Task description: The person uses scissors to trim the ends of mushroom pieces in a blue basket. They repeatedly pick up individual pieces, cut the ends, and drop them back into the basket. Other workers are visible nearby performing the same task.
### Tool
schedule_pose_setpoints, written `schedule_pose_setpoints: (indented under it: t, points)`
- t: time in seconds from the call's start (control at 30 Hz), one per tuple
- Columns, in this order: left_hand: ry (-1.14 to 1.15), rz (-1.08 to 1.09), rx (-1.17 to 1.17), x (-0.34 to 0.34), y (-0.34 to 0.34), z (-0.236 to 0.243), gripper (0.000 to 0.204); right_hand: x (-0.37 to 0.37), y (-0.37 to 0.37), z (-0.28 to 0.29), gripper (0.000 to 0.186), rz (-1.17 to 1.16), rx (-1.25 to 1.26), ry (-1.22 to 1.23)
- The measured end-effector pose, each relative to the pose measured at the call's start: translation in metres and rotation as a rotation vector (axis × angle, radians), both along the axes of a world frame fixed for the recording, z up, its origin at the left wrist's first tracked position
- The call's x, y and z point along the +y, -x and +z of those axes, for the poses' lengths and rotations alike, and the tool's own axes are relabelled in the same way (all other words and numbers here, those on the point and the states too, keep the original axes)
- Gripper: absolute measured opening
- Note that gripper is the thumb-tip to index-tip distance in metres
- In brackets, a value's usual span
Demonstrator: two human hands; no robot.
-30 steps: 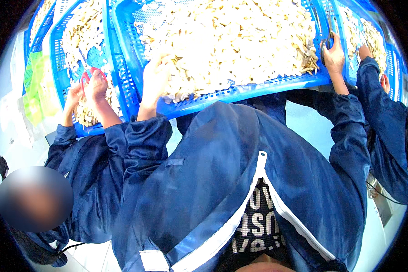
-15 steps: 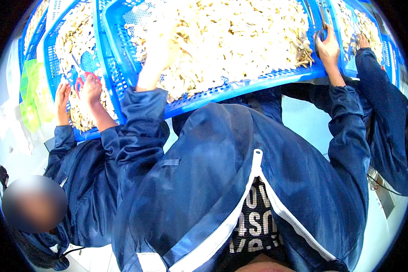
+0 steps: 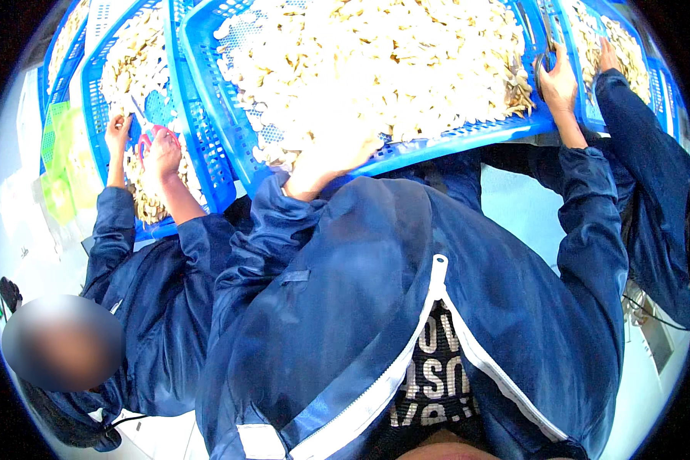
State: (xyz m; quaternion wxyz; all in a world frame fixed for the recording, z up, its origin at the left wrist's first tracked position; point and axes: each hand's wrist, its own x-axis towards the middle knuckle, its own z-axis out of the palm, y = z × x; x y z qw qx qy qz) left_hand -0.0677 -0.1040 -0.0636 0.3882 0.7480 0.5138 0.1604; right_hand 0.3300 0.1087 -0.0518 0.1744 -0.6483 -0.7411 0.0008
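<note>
My left hand point(image 3: 330, 157) reaches into the near edge of a big blue perforated tray point(image 3: 238, 146) heaped with pale sliced pieces, perhaps mushrooms point(image 3: 376, 61). Glare washes out its fingers, so their shape and any contents are unclear. At the tray's right end, my right hand point(image 3: 560, 84) is closed on dark-handled scissors point(image 3: 544, 65), whose blades point away from me along the rim.
A co-worker at left holds red scissors point(image 3: 147, 142) over another blue tray point(image 3: 100, 92) of pieces. At right, a co-worker's hand point(image 3: 608, 55) reaches into a further tray point(image 3: 652, 84). A green perforated tray point(image 3: 57, 176) sits at far left.
My left hand has moved down and rightward to the tray's near edge. My right hand still grips the scissors. The right co-worker's hand has risen farther up their tray.
</note>
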Motion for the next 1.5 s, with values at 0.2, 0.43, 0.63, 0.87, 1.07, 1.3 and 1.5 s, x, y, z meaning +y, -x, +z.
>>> schedule_pose_setpoints:
  t: [0.2,0.43,0.63,0.87,1.07,1.3,1.5]
  points:
    - [-0.132,0.516,0.115,0.002,0.066,0.035,0.022,-0.002,-0.001,0.002,0.058,-0.011,-0.007,0.014]
    - [-0.060,0.774,0.184,-0.014,0.105,0.015,0.027,0.000,-0.005,0.002,0.060,-0.032,-0.066,0.057]
    - [0.017,0.748,0.291,-0.022,0.101,0.010,0.034,-0.003,0.001,0.006,0.059,0.019,-0.041,-0.005]
    - [-0.022,0.654,-0.069,-0.025,0.087,0.000,0.040,-0.003,0.002,0.006,0.054,0.015,-0.088,-0.018]
    - [0.115,0.917,-0.290,-0.014,0.108,0.000,0.060,-0.001,-0.004,0.003,0.053,0.038,-0.098,-0.059]
    - [0.206,0.924,-0.087,0.003,0.103,-0.003,0.036,-0.003,0.001,0.004,0.054,0.041,-0.069,-0.060]
    - [0.114,0.838,0.063,-0.005,0.104,0.023,0.021,-0.003,-0.001,0.007,0.055,-0.029,-0.100,0.058]
